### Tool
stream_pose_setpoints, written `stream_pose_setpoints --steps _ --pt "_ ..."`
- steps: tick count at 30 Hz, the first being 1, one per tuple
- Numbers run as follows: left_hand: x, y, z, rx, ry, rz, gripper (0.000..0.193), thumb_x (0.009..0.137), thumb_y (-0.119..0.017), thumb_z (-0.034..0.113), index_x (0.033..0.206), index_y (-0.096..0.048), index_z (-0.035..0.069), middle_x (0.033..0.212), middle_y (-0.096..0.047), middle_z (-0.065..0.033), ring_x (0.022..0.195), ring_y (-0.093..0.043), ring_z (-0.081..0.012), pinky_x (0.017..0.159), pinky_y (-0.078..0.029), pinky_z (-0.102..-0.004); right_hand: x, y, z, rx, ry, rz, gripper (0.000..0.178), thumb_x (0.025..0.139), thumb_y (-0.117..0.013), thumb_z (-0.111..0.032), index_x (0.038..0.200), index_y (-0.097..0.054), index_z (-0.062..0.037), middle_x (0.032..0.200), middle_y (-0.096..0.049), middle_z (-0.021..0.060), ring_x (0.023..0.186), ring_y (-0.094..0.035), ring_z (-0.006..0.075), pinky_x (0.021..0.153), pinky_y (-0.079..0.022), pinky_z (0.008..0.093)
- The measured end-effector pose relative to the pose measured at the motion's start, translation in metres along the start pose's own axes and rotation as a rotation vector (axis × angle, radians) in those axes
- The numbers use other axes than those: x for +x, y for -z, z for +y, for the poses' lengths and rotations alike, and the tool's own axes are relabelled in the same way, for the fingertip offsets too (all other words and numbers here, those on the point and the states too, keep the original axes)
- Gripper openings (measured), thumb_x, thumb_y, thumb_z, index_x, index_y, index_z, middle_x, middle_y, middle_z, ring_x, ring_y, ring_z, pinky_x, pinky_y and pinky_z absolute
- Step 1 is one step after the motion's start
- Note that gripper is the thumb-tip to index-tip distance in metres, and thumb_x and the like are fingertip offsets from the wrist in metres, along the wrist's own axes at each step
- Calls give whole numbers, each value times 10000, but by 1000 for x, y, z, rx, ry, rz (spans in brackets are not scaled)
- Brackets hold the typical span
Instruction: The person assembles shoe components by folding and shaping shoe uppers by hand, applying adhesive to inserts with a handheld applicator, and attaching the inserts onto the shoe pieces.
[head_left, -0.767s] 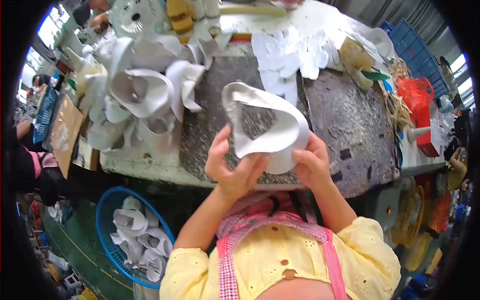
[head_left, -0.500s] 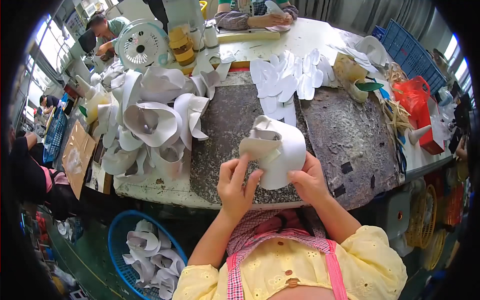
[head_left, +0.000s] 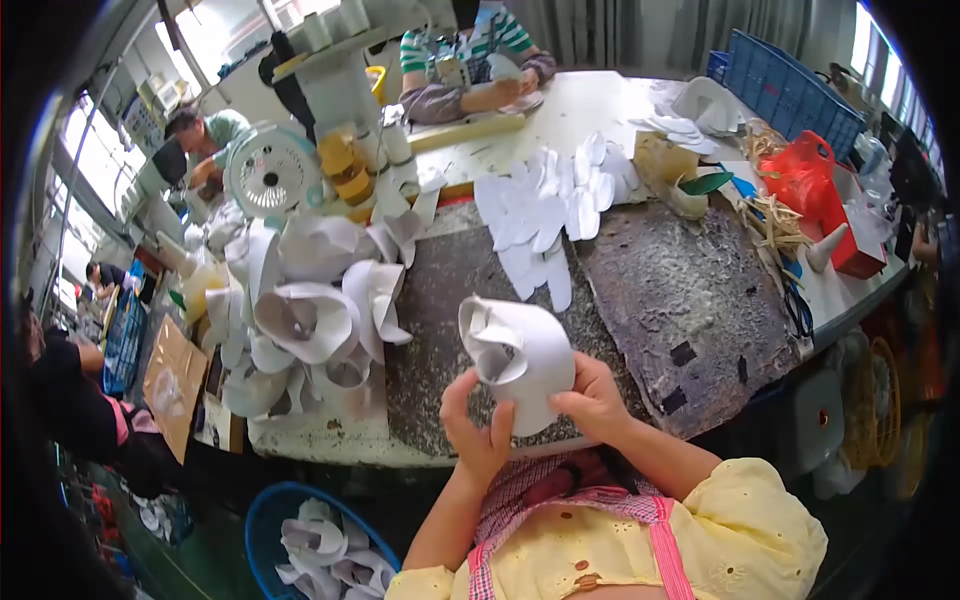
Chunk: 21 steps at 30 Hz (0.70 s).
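Note:
Both hands hold a white shoe upper [head_left: 545, 370], curled into a loop, over the front of the dark board. My left hand [head_left: 478, 435] has its fingers at the lower left edge, with the thumb against the piece. My right hand [head_left: 598, 403] pinches the right side between thumb and fingers. An inner fold of the upper faces up and left. Behind it lies a spread of flat white tongue-shaped pieces [head_left: 530, 225]. To the left is a heap of similar curled white uppers [head_left: 310, 320].
Two dark, stained boards [head_left: 690, 310] cover the table's front. A blue basket [head_left: 262, 540] of white uppers stands below at left. At right are a red plastic bag [head_left: 800, 180], scissors [head_left: 798, 310] and a blue crate [head_left: 790, 90]. A fan [head_left: 270, 175] and a co-worker's hands [head_left: 500, 95] are beyond.
The upper has turned in my hands, and its flap at the left, held out before, now curls inward. My view has shifted, so the table appears lower and tilted.

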<state>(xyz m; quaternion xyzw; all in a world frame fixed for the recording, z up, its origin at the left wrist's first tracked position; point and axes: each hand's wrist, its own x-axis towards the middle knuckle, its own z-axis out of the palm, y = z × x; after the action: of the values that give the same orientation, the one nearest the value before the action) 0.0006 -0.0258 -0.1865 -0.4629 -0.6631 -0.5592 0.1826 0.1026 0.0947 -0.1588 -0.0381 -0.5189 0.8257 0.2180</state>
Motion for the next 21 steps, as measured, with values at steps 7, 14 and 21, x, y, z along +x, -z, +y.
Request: stream_pose_setpoints --steps 7,14,21 --pt "16 -5 -2 -152 224 49 167 780 -553 30 912 -452 50 636 -533 -28 507 -472 -73 483 -369 -180 -1 5 -2 21 2 -80 353 748 -519 -36 1088 -446 30 964 -536 41 850 -506 79 738 -412 233" --pt "30 -19 14 -407 528 -32 138 802 -513 7 910 -431 32 782 -522 -51 564 -493 -51 477 -384 -168 -8 16 15 -137 36 -47 341 751 -457 4 1091 -442 18 893 -538 35 799 -504 73 695 -424 228" --pt "22 -21 3 -137 312 -255 316 750 -605 184 986 -556 -20 1004 -446 -87 694 -485 -104 555 -405 -218 -7 33 13 -380 149 15 291 718 -470 -38 1004 -468 17 744 -540 112 652 -530 128 596 -436 257"
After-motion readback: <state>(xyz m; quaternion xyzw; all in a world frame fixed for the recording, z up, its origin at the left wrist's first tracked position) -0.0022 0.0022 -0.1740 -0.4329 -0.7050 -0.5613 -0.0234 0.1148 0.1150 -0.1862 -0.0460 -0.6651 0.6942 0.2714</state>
